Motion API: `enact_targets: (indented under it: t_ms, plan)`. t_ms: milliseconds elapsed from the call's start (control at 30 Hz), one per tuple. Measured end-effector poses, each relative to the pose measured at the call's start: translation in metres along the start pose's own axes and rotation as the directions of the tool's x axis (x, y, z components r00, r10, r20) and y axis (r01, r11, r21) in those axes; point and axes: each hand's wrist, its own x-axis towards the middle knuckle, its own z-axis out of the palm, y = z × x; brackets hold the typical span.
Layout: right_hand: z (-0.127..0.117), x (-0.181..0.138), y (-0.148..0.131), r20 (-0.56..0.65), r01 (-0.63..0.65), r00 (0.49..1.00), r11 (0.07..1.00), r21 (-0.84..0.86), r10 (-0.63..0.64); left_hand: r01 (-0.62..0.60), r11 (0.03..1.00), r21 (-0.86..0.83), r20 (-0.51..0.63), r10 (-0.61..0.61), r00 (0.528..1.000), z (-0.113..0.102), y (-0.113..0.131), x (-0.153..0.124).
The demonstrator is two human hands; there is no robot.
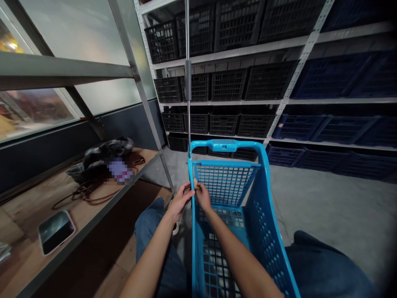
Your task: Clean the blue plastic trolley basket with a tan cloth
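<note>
At the near left rim of the blue plastic shopping basket [248, 231], both bare hands meet on either side of its wall. The basket stands on the grey concrete floor [325, 207] between the person's knees, which are in blue jeans, with its mesh sides tapering away and its moulded blue handle [225, 145] at the far end. The left forearm comes up from the lower edge outside the basket; the left hand [180, 202] has its fingers curled in against the outer face of the left wall, just below the top rim, gripping there. The right forearm lies inside the basket, running up from the bottom edge, and the right hand [203, 195] is bent at the wrist with its fingers pinched toward the same stretch of rim; a small pale object [195, 182] shows between the two hands, too small to tell what it is or which hand holds it. A thin metal pole [188, 82] rises straight up from the basket's far left corner.

To the left, a wooden shelf board [40, 207] edged in grey metal carries a smartphone [56, 231] lying face up near its front edge, with a heap of dark clothing [104, 159] and a brown cord [87, 192] farther back. Behind the basket, shelving holds rows of black crates [229, 85] and blue crates [335, 76].
</note>
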Motion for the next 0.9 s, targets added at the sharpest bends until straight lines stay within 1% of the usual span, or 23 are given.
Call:
enact_targets:
  t_ms: [67, 133, 200, 267, 333, 400, 433, 467, 500, 567, 600, 667, 700, 767, 833, 900]
  plan:
    - [-0.002, -0.018, 0.029, 0.051, -0.134, 0.989, 0.990, -0.046, 0.137, -0.003, 1.000, 0.001, -0.003, 0.003, 1.000, -0.001, -0.001, -0.001]
    - [-0.004, -0.026, 0.040, 0.069, -0.183, 0.980, 0.982, -0.055, 0.187, -0.003, 1.000, 0.002, -0.001, 0.003, 1.000, -0.003, -0.002, -0.001]
    - [-0.005, -0.020, 0.033, 0.061, -0.167, 0.984, 0.985, -0.035, 0.169, -0.004, 1.000, -0.004, 0.011, 0.004, 1.000, -0.005, -0.004, -0.001]
    - [-0.005, -0.005, 0.015, 0.051, -0.128, 0.990, 0.992, -0.003, 0.128, -0.016, 1.000, -0.012, 0.024, 0.017, 1.000, -0.007, -0.006, 0.000]
    - [-0.005, 0.009, -0.002, 0.047, -0.058, 0.997, 0.995, 0.083, 0.055, -0.036, 0.999, -0.021, 0.029, 0.037, 0.999, -0.009, -0.008, 0.001]
    - [-0.005, 0.013, -0.009, 0.036, 0.000, 0.999, 0.983, 0.182, -0.007, -0.045, 0.998, -0.035, 0.028, 0.046, 0.999, -0.010, -0.013, 0.003]
    - [-0.005, 0.010, -0.007, 0.036, -0.009, 0.999, 0.979, 0.203, 0.002, -0.046, 0.998, -0.042, 0.017, 0.047, 0.999, -0.010, -0.016, 0.003]
    - [-0.005, 0.003, -0.001, 0.042, -0.052, 0.998, 0.979, 0.195, 0.045, -0.046, 0.998, -0.046, 0.001, 0.046, 0.999, -0.010, -0.019, 0.004]
    - [-0.005, -0.007, 0.008, 0.055, -0.122, 0.992, 0.980, 0.160, 0.115, -0.043, 0.998, -0.045, -0.018, 0.043, 0.999, -0.010, -0.023, 0.003]
    - [-0.005, -0.030, 0.030, 0.082, -0.271, 0.961, 0.960, 0.074, 0.265, -0.016, 1.000, -0.025, -0.070, 0.015, 0.997, -0.009, -0.029, 0.000]
    - [-0.005, -0.040, 0.039, 0.091, -0.326, 0.943, 0.944, 0.046, 0.321, 0.014, 1.000, -0.013, -0.087, -0.015, 0.996, -0.009, -0.032, -0.003]
    - [-0.005, -0.052, 0.050, 0.104, -0.381, 0.921, 0.924, 0.031, 0.376, 0.107, 0.994, -0.003, -0.096, -0.107, 0.990, -0.008, -0.035, -0.011]
    - [-0.005, -0.053, 0.050, 0.111, -0.397, 0.914, 0.917, 0.036, 0.391, 0.150, 0.989, -0.007, -0.091, -0.150, 0.985, -0.008, -0.035, -0.015]
    - [-0.006, -0.042, 0.038, 0.130, -0.408, 0.909, 0.910, 0.071, 0.397, 0.204, 0.979, -0.019, -0.069, -0.205, 0.976, -0.008, -0.035, -0.022]
    - [-0.009, -0.022, 0.014, 0.153, -0.392, 0.915, 0.912, 0.125, 0.372, 0.222, 0.975, -0.015, -0.066, -0.223, 0.973, -0.008, -0.034, -0.026]
    - [-0.011, -0.002, -0.013, 0.184, -0.342, 0.934, 0.915, 0.213, 0.306, 0.226, 0.974, -0.012, -0.064, -0.226, 0.972, -0.007, -0.032, -0.027]
